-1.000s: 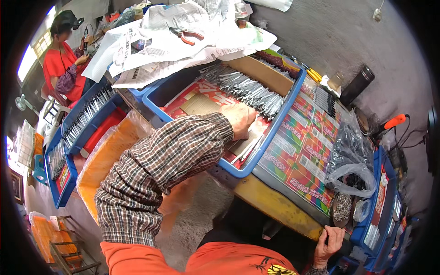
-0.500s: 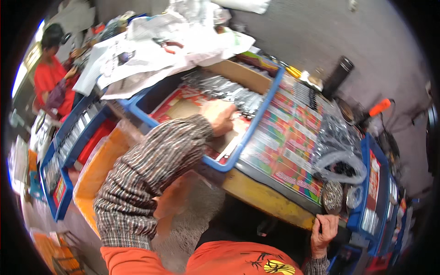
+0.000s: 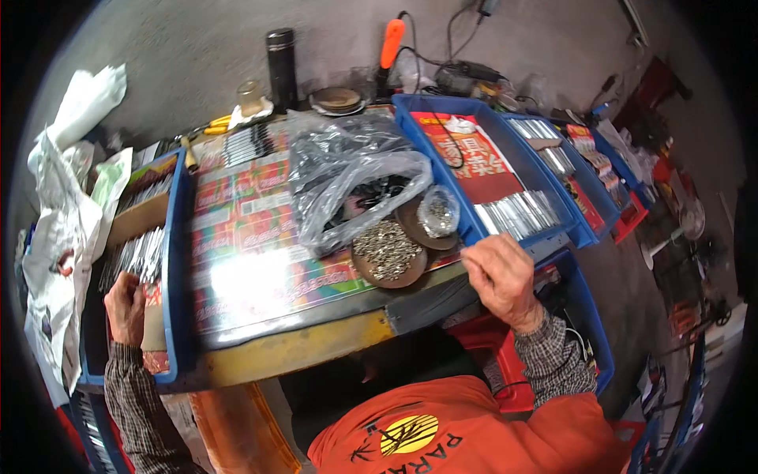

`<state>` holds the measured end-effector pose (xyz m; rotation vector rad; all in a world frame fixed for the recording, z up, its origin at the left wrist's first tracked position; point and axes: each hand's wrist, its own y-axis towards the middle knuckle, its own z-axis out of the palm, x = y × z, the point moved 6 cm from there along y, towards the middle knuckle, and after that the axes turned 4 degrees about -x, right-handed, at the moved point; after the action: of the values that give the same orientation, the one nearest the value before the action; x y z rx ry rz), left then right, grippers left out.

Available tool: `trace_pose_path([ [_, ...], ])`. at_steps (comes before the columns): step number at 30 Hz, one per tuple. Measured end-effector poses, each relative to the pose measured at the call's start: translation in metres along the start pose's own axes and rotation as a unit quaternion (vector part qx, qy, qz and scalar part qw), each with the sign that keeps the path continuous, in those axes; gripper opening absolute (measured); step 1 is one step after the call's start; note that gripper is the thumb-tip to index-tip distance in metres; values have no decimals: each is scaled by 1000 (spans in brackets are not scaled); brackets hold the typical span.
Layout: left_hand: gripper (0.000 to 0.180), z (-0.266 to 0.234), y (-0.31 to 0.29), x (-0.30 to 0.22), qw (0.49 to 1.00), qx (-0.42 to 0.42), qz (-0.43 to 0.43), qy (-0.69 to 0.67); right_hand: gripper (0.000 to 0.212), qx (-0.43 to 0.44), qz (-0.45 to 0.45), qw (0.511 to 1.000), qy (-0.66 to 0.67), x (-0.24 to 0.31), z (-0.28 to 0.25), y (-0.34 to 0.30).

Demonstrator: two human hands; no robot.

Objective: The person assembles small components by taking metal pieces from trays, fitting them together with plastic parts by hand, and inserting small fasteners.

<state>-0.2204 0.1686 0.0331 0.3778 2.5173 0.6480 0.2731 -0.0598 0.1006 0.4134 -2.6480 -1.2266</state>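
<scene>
My left hand (image 3: pixel 126 308) is inside the blue tray (image 3: pixel 178 261) at the left, fingers curled, close to the near end of a pile of thin silvery metal pieces (image 3: pixel 142 257). Whatever those fingers grip is hidden. My right hand (image 3: pixel 501 278) is held over the table's front edge with its fingers closed. Nothing sticks out of it, and the inside of the grip does not show. Just beyond it lies a row of silvery strips (image 3: pixel 517 213) in another blue tray (image 3: pixel 403 118). To its left stands a round dish (image 3: pixel 367 268) of small metal parts (image 3: pixel 387 249).
A clear plastic bag (image 3: pixel 332 186) of dark pieces lies mid-table, beside a small bag (image 3: pixel 438 212) of tiny parts. A black flask (image 3: pixel 281 69) and an orange-handled tool (image 3: pixel 391 43) stand at the back. White sheeting (image 3: pixel 63 237) hangs over the left tray. More blue trays (image 3: pixel 600 225) extend right.
The view has swung to the right. My left hand is still in the left tray, drawn nearer its metal pieces. My right hand has lifted off the table's edge toward the right tray.
</scene>
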Motion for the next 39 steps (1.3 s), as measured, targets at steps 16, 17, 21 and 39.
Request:
trace_pose_path([
  [16,20,-30,-10,-9,990,-116,-17,-83,21,161,231,953,-115,-194,-9,-27],
  [17,21,-35,-14,-19,986,-136,-16,-96,24,171,226,953,-109,-198,-5,-28],
  [21,19,-35,-27,-73,985,-140,19,-97,24,191,196,955,-116,-200,2,-30],
  [39,6,21,-72,-173,975,-38,-22,-218,24,125,232,960,-94,-202,-5,-24],
])
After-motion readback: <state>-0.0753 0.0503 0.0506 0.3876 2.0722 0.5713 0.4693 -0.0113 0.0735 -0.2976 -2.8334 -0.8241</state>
